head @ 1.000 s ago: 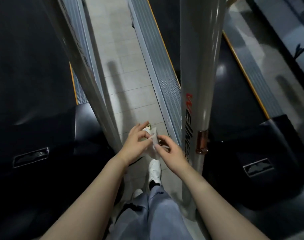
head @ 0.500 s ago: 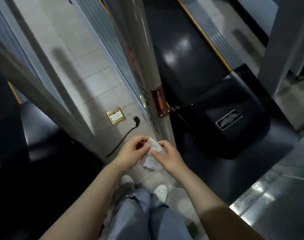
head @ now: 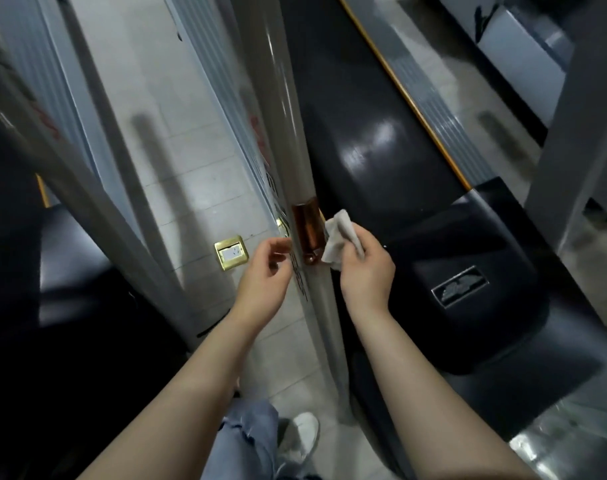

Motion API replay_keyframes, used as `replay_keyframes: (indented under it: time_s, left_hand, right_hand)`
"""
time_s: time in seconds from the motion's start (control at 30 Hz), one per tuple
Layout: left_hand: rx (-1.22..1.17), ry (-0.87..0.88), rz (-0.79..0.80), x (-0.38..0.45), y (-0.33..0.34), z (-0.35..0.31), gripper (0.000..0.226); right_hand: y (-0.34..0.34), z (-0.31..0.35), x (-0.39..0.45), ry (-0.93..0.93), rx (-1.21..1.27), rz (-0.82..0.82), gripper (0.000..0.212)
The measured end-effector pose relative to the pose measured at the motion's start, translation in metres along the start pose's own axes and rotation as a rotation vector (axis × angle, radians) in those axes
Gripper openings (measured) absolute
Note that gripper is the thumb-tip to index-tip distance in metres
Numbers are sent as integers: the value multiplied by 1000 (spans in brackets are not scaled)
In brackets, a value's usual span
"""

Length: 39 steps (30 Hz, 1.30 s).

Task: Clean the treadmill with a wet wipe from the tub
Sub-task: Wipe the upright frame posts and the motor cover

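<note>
Right hand [head: 366, 271] grips the bunched wet wipe [head: 340, 239], fingers curled round its lower part so a crumpled pad stands free above the knuckles, apparently to present a working face to the treadmill's grey upright post [head: 284, 133]. That pad sits just beside the copper-coloured bracket [head: 307, 225] on the post's right edge; whether it touches is unclear. Left hand [head: 264, 278] hangs on the post's left side, loosely curled and holding nothing, probably ready to steady or take a share of the wipe. Room for moving: the post runs long and bare above the bracket, good for a lengthwise stroke; the bracket's edges could snag the wipe. Right of the post lie the black belt [head: 381, 161] and motor cover [head: 485, 271], open surface. Left, tiled floor [head: 177, 161] with a brass floor socket [head: 231, 252]. Tub not in view.
</note>
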<state>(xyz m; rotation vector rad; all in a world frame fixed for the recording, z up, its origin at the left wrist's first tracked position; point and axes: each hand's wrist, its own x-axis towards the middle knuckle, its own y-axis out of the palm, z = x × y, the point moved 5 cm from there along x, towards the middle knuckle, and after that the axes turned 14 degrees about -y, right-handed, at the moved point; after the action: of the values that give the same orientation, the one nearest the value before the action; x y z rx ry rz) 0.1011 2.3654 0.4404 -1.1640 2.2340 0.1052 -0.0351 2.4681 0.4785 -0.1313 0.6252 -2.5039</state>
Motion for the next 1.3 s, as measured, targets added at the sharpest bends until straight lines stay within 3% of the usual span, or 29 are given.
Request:
replay_keyframes:
  time_s: [0.13,0.33,0.57,0.67,0.83,1.1,1.3]
  left_hand:
    - [-66,4,-61,19,-16,-24,35]
    - [-116,-4,69,42,-33,-42,42]
    - [-216,-6,72,67,-68,-71,39]
    - [-237,-24,46,70,-80,-88,43]
    - [-199,-16,68,74,-95,-124,47]
    - [-212,164,58,105,-123,-214,49]
    - [-166,253,52,110,-142,-262,53]
  right_hand:
    - [54,26,7,-208,-20,40,47]
    - [90,37,-5,-279,-180,86,76]
    - [109,163,101,-645,-253,-80,68]
    - [104,148,81,-703,-289,-20,65]
    - [100,101,41,-641,-430,28,76]
    - [120,277,169,-976,-548,-86,69]
    - [116,204,102,-913,-722,-31,70]
